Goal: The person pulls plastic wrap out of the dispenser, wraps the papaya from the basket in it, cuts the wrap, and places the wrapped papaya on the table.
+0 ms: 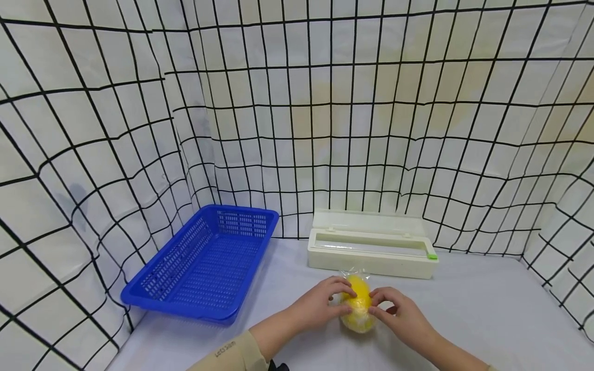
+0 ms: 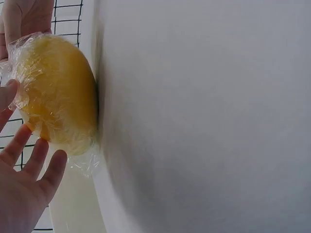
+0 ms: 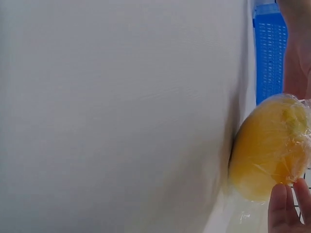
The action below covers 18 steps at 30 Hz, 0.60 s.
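Observation:
A yellow oval fruit (image 1: pixel 359 288), wrapped in crinkled cling film (image 2: pixel 31 73), stands on the white tabletop between the two hands. From its left side, the left hand (image 1: pixel 322 301) holds the wrapped fruit, index finger and thumb bent against the film near its top. The right hand (image 1: pixel 401 314) holds the opposite side, with its thumb and index fingertip close together on the film. In the left wrist view, several left fingertips rest against the lower side of the fruit. A loose end of film sticks out at the fruit's far end.
Behind the fruit stands a white cling film dispenser box (image 1: pixel 371 263), its lid raised and a roll (image 1: pixel 371 248) inside. A blue slotted plastic basket (image 1: pixel 209 273) sits to the left. White cloth walls (image 1: pixel 297 123) with a black grid enclose the table (image 1: pixel 487 309).

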### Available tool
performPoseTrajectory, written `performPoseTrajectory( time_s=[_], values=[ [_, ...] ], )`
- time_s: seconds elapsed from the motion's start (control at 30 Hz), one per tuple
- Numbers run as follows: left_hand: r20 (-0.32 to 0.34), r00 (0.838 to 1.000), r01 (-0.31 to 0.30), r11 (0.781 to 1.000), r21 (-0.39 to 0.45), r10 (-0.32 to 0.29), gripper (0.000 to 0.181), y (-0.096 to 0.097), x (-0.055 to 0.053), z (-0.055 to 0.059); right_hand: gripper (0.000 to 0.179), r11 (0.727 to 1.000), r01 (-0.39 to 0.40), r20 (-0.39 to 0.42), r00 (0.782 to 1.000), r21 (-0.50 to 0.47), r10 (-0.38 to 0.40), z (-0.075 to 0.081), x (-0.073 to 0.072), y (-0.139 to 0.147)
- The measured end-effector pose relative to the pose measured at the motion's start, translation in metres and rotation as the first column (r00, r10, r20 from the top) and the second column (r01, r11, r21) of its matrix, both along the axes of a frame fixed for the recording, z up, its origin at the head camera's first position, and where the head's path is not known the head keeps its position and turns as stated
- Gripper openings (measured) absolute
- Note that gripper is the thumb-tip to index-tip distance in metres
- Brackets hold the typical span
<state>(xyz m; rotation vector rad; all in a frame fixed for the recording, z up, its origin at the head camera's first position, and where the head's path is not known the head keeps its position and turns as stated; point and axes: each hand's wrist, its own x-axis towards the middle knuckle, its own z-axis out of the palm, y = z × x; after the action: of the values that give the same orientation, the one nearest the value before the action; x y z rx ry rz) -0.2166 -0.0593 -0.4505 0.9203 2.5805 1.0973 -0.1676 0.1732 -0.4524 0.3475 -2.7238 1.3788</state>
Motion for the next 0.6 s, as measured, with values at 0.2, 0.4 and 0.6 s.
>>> performPoseTrajectory(
  time_s=[0.2,0.4,0.6],
  values=[
    [0.116,0.993,0.002,0.997,0.071,-0.01,0.017,0.002,-0.008,-0.001,0.02,0.997,-0.012,0.093,0.996,-0.074,0.019,-0.004,-0.006,0.003],
    [0.141,0.989,0.025,0.997,0.078,-0.035,0.016,0.0,-0.011,0.001,0.028,0.995,-0.003,0.185,0.982,-0.096,0.021,-0.002,-0.009,0.003],
    [0.149,0.988,0.02,0.996,0.092,-0.033,0.012,0.001,-0.011,0.002,0.034,0.987,-0.006,0.276,0.96,-0.16,0.051,0.001,-0.011,0.006]
  ],
)
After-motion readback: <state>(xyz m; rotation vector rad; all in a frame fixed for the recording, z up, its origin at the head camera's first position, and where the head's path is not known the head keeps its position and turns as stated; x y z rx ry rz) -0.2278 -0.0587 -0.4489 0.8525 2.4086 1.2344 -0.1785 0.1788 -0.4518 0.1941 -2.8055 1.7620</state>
